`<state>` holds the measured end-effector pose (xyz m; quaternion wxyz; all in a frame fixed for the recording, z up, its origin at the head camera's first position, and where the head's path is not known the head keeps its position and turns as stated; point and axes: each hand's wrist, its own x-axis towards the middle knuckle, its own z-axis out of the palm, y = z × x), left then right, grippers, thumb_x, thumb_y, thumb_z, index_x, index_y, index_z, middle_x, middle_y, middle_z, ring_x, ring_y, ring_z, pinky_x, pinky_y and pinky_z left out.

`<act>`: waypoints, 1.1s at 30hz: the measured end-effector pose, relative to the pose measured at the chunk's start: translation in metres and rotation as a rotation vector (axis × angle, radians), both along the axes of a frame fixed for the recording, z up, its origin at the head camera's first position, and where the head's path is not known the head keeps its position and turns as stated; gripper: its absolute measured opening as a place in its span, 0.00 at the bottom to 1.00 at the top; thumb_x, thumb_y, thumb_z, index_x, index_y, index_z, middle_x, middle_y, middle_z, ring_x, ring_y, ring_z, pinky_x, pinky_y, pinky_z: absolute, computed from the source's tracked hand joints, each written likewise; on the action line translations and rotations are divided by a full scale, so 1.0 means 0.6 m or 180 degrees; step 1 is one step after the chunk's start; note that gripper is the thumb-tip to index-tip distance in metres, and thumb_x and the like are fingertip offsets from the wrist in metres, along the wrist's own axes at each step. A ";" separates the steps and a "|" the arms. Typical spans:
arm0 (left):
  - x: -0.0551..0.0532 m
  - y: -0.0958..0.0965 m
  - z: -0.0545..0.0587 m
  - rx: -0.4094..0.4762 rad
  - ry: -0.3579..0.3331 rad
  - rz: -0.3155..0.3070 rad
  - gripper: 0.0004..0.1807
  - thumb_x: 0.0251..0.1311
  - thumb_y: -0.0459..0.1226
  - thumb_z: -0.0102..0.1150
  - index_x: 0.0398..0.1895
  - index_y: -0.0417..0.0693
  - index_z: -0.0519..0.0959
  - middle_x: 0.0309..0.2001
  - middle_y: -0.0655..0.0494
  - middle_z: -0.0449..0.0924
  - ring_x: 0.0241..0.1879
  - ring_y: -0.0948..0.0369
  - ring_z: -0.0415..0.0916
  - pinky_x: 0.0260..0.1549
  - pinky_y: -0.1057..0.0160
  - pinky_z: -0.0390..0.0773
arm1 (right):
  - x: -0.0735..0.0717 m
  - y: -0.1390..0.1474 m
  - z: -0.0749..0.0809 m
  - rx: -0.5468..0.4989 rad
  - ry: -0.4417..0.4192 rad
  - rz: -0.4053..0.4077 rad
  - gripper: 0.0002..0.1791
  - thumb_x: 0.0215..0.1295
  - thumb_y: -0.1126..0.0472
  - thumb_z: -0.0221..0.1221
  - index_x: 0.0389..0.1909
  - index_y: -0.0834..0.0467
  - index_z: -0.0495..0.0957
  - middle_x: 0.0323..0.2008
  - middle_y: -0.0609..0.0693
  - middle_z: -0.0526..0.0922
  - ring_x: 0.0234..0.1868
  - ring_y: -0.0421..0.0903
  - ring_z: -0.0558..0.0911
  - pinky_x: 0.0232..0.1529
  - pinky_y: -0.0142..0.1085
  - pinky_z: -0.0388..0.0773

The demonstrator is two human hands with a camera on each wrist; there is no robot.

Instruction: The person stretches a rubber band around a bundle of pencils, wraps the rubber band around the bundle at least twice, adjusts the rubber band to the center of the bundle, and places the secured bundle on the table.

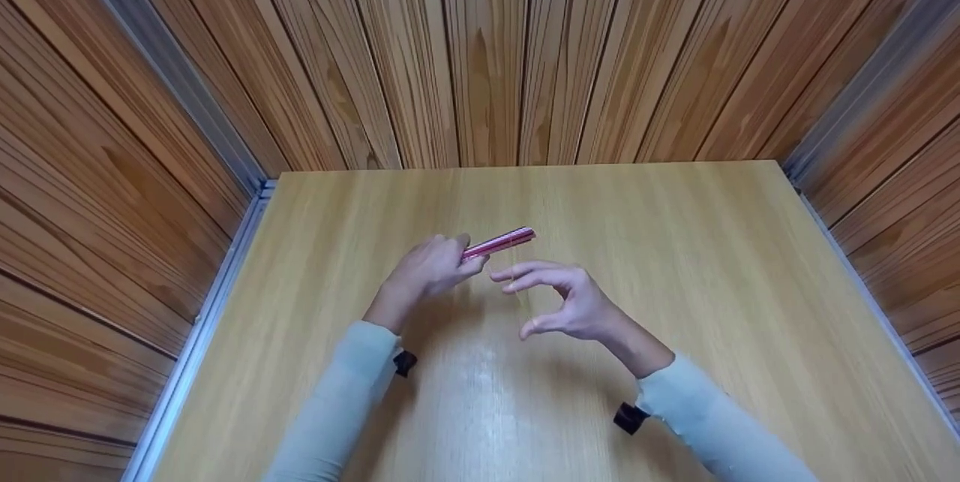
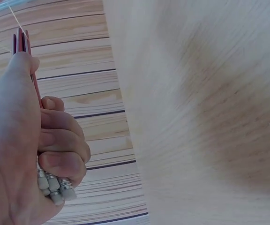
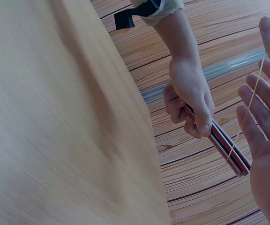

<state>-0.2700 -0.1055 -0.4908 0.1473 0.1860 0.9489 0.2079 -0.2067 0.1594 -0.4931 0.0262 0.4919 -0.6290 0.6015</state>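
Note:
My left hand (image 1: 431, 268) grips a bundle of red and dark striped pencils (image 1: 501, 243) above the table. In the left wrist view, the pencils' eraser ends (image 2: 55, 185) stick out below the curled fingers, and the thumb lies along the bundle. A thin yellow rubber band (image 3: 251, 101) loops round the bundle near its far end and stretches to my right hand (image 1: 574, 305). That hand is held just right of the pencils, thumb and fingers spread wide apart, with the band drawn taut over them.
Both hands are over a light wooden table (image 1: 712, 257). Wood-plank walls (image 1: 487, 54) enclose it at the back and sides, with grey metal rails (image 1: 225, 283) along the edges. A black wrist piece (image 1: 630, 417) sits under each sleeve.

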 end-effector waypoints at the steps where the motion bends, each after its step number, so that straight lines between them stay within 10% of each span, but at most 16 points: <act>1: 0.001 0.001 -0.001 0.0014 -0.0014 0.0029 0.30 0.81 0.61 0.53 0.61 0.44 0.80 0.28 0.55 0.71 0.23 0.60 0.64 0.22 0.63 0.64 | 0.001 -0.002 -0.001 -0.0050 0.0054 -0.0027 0.33 0.63 0.51 0.80 0.63 0.69 0.85 0.70 0.59 0.88 0.75 0.41 0.84 0.79 0.34 0.76; 11: 0.008 0.032 -0.005 0.0772 -0.0093 0.0139 0.24 0.83 0.59 0.49 0.47 0.48 0.78 0.28 0.58 0.70 0.24 0.61 0.64 0.23 0.63 0.64 | 0.009 -0.023 -0.017 -0.0587 0.0887 -0.0613 0.45 0.69 0.40 0.74 0.68 0.74 0.77 0.81 0.58 0.78 0.88 0.52 0.71 0.87 0.45 0.68; 23: 0.034 0.081 -0.030 0.1763 0.0152 0.0595 0.21 0.84 0.56 0.50 0.39 0.51 0.77 0.26 0.61 0.68 0.24 0.62 0.63 0.23 0.64 0.63 | 0.017 -0.037 -0.030 -0.0958 0.0307 -0.1181 0.57 0.65 0.29 0.74 0.90 0.37 0.57 0.92 0.40 0.56 0.93 0.44 0.59 0.82 0.42 0.71; 33: 0.047 0.105 -0.031 0.1810 0.1072 0.0872 0.19 0.79 0.52 0.52 0.43 0.45 0.77 0.23 0.62 0.68 0.18 0.67 0.59 0.16 0.69 0.59 | 0.012 -0.048 -0.030 -0.1280 -0.0364 -0.1320 0.65 0.61 0.20 0.71 0.89 0.45 0.51 0.91 0.57 0.53 0.93 0.46 0.58 0.78 0.43 0.75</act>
